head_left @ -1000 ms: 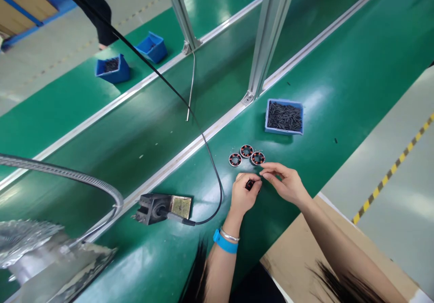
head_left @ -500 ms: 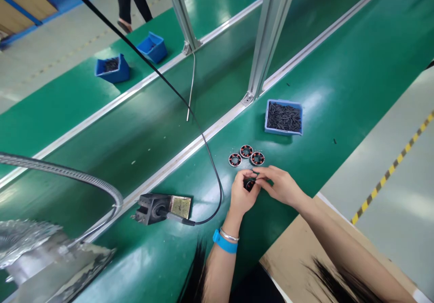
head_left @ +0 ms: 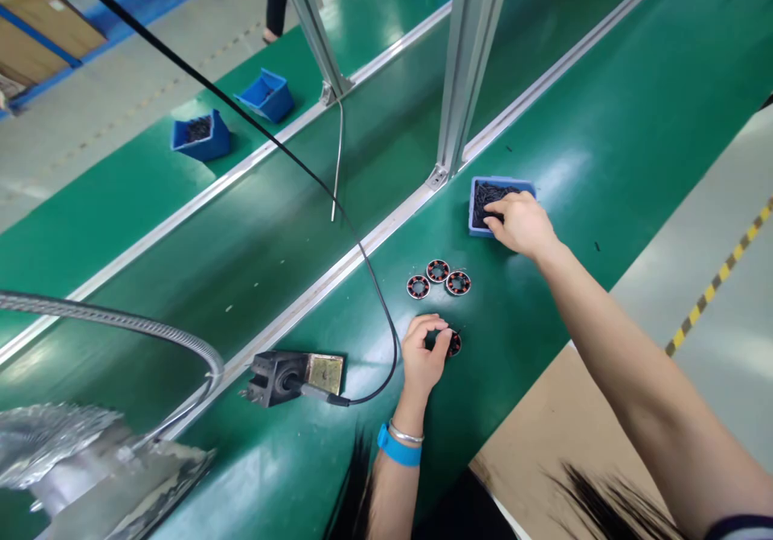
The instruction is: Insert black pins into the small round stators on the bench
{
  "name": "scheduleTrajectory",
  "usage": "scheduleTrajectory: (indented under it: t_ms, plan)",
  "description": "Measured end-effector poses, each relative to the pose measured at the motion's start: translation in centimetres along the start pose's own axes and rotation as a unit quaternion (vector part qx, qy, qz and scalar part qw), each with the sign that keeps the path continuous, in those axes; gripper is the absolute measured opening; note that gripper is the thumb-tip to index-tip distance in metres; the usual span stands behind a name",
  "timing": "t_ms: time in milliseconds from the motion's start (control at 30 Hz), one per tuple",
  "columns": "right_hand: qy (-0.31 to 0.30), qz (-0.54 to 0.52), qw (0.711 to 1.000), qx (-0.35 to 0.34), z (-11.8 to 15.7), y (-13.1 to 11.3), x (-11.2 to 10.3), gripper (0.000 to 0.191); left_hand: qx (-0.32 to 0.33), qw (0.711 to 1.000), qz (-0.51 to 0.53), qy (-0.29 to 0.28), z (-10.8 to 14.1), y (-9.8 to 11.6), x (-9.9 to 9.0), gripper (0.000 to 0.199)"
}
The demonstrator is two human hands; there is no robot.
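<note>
My left hand (head_left: 426, 355) is on the green bench, its thumb and fingers closed on a ring-shaped motor stator (head_left: 455, 344) with copper-red windings and black parts. The fingers cover part of that ring. Further off to the right, my right hand (head_left: 524, 222) is over a small blue bin (head_left: 502, 181) filled with short black tube pieces (head_left: 488, 194). Its fingertips touch the pieces, thumb and forefinger a little apart, and I see nothing between them. Between the hands lie three similar stators, one on the left (head_left: 418, 286), one behind (head_left: 438, 270) and one on the right (head_left: 458, 283).
A soldering iron (head_left: 317, 393) sits in its black stand (head_left: 271, 377), its cable (head_left: 386, 307) looping near my left hand. A fume hose (head_left: 150, 323) is at left. A metal post (head_left: 465, 65) rises behind. Blue bins (head_left: 202, 138) stand on the far bench.
My right hand has left the stator beside my left hand and moved away to the blue bin of tube pieces. My left hand keeps the stator, slightly lower. A person behind has walked rightward.
</note>
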State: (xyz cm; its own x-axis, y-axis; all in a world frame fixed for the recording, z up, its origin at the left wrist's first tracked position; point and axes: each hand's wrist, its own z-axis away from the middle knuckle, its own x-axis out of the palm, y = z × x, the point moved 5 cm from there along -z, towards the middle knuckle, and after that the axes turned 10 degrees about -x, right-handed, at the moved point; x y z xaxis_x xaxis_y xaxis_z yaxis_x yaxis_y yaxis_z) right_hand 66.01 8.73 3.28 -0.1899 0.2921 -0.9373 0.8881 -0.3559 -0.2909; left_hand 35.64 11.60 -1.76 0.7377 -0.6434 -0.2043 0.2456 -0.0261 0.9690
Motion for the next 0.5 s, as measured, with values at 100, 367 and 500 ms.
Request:
scheduleTrajectory:
  t_ms: [100, 367, 500]
  plan:
    - [-0.05, 0.007, 0.998, 0.027, -0.7, 0.5, 1.0, 0.029, 0.039, 0.998, -0.039, 0.0, 0.0, 0.7, 0.1, 0.003]
    - [-0.074, 0.023, 0.995, 0.063, -0.7, 0.8, 0.3, 0.027, -0.008, 1.0, -0.026, -0.001, 0.2, -0.2, 0.2, 0.009]
    - [-0.078, -0.002, 0.995, 0.062, -0.8, 1.2, 0.6, 0.023, -0.039, 0.999, 0.029, 0.014, 0.8, -0.8, 0.0, 0.019]
